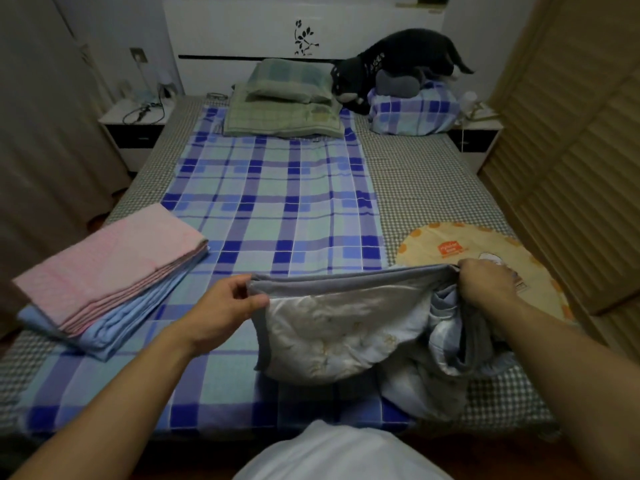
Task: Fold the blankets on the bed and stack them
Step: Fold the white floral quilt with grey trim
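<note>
A grey-edged pale quilted blanket (346, 327) hangs over the near part of the bed, held up by its top edge. My left hand (227, 306) pinches its left corner. My right hand (485, 278) grips the right end, where the cloth bunches and droops. At the near left of the bed lies a stack of folded blankets: a pink blanket (110, 265) on top of a light blue blanket (114, 327). A blue plaid sheet (277, 209) covers the middle of the bed.
Green pillows (284, 105) and a blue plaid pillow (414, 110) with a black plush toy (391, 67) lie at the headboard. A round orange-rimmed mat (450, 247) sits at the near right. Nightstands flank the bed; slatted wardrobe doors (571, 150) stand on the right.
</note>
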The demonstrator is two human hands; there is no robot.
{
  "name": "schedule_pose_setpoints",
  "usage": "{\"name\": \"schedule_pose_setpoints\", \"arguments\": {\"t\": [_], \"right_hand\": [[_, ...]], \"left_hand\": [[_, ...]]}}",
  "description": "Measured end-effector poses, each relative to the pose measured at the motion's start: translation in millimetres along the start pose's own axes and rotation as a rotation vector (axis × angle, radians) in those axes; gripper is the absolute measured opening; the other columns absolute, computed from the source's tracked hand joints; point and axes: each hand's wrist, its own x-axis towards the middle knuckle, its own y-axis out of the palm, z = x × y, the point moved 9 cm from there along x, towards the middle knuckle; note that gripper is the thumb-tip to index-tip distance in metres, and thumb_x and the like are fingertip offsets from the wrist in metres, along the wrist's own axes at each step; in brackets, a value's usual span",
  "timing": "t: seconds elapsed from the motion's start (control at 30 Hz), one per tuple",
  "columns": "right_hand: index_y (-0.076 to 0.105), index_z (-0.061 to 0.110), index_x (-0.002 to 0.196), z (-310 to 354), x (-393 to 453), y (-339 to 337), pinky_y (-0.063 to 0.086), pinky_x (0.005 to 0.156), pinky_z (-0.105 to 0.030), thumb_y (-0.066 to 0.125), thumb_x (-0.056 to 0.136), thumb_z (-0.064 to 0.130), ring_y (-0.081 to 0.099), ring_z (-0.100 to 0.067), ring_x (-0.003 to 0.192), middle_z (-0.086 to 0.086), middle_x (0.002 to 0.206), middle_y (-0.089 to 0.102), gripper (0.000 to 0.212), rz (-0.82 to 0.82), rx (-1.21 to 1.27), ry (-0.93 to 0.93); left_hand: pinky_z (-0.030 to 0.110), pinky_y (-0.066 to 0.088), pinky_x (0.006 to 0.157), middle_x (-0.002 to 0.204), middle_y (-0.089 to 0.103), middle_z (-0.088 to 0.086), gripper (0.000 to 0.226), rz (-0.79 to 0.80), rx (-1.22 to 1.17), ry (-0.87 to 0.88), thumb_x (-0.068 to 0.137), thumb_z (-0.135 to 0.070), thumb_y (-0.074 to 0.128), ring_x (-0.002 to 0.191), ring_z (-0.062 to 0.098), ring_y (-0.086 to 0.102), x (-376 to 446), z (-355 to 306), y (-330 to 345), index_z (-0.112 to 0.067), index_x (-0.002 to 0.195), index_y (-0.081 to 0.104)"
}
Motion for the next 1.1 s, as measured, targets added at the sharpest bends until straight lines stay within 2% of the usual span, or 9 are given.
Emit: {"name": "schedule_pose_setpoints", "arguments": {"t": [0.2,0.37,0.47,0.63,0.7,0.77,0.87,0.97,1.1], "right_hand": [[0.059,0.024,0.103,10.7,-0.1,6.3,0.042,0.065,-0.033,0.047,0.091,0.02,0.066,-0.031,0.094,-0.008,0.104,0.068,0.018,-0.006,0.019,-0.082],[0.062,0.029,0.099,18.6,-6.9,1.0,0.046,0.065,-0.034,0.052,0.09,0.021,0.065,-0.033,0.091,-0.009,0.098,0.068,0.016,-0.01,0.126,-0.163],[0.057,0.033,0.072,28.6,-13.1,-6.1,0.048,0.069,-0.035,0.055,0.089,0.03,0.063,-0.028,0.085,-0.001,0.086,0.067,0.017,-0.019,0.29,-0.27],[0.061,0.024,0.066,69.4,-56.5,18.6,0.042,0.055,-0.029,0.058,0.089,0.063,0.055,-0.008,0.057,0.002,0.063,0.06,0.045,0.303,0.248,-0.563],[0.058,0.025,0.068,74.2,-61.9,28.2,0.044,0.055,-0.033,0.048,0.091,0.068,0.053,-0.009,0.058,0.0,0.064,0.057,0.049,0.242,0.206,-0.553],[0.051,0.027,0.069,82.2,-74.4,45.3,0.044,0.057,-0.035,0.038,0.096,0.064,0.051,-0.009,0.059,0.002,0.064,0.052,0.048,0.239,0.19,-0.554],[0.045,0.027,0.068,102.0,-117.3,98.6,0.039,0.057,-0.033,0.037,0.094,0.055,0.045,-0.008,0.056,0.002,0.063,0.047,0.039,0.459,0.135,-0.674],[0.045,0.026,0.066,97.5,-143.6,151.3,0.035,0.054,-0.033,0.042,0.093,0.051,0.04,-0.015,0.052,0.0,0.06,0.043,0.037,0.628,0.146,-0.636],[0.056,0.024,0.072,90.6,-150.7,202.5,0.037,0.053,-0.026,0.043,0.102,0.047,0.042,-0.013,0.052,0.002,0.062,0.049,0.039,0.701,0.082,-0.557]], "left_hand": [[0.045,0.056,0.089,0.101,0.075,0.009,0.023,-0.202,0.151,0.034,0.09,-0.03,0.069,0.097,0.028,0.07,9.7,10.9,-31.3,-0.014,0.106,0.071],[0.027,0.049,0.076,0.089,0.07,-0.005,0.017,-0.49,0.374,0.189,0.096,-0.014,0.061,0.083,0.011,0.064,11.2,3.1,-56.8,-0.029,0.095,0.068],[0.03,0.041,0.074,0.093,0.065,0.0,0.018,-0.762,0.534,0.223,0.098,-0.01,0.055,0.086,0.017,0.057,3.4,-1.5,-79.2,-0.018,0.104,0.07],[0.042,0.046,0.086,0.108,0.062,0.014,0.02,-0.931,0.471,0.01,0.098,-0.016,0.052,0.097,0.033,0.056,2.8,45.1,-115.0,-0.014,0.105,0.071],[0.04,0.051,0.077,0.101,0.06,0.017,0.022,-0.92,0.272,-0.156,0.099,-0.016,0.048,0.086,0.031,0.059,6.6,81.8,-117.2,-0.016,0.102,0.069],[0.03,0.051,0.056,0.072,0.055,0.013,0.024,-0.842,-0.141,-0.278,0.099,-0.01,0.038,0.058,0.021,0.057,6.6,118.3,-104.7,-0.012,0.089,0.059],[0.04,0.056,0.07,0.075,0.058,0.012,0.026,-0.835,-0.582,-0.372,0.097,-0.023,0.035,0.07,0.026,0.061,-15.9,155.4,-87.1,-0.009,0.085,0.053],[0.042,0.058,0.066,0.078,0.066,0.016,0.027,-0.843,-0.392,-0.608,0.099,-0.025,0.043,0.069,0.029,0.064,-53.3,208.2,-91.3,-0.009,0.086,0.059],[0.024,0.043,0.037,0.051,0.056,0.019,0.034,-0.487,-0.124,-1.042,0.103,-0.004,0.035,0.036,0.024,0.051,-103.6,286.0,-77.4,0.005,0.076,0.054]]}}
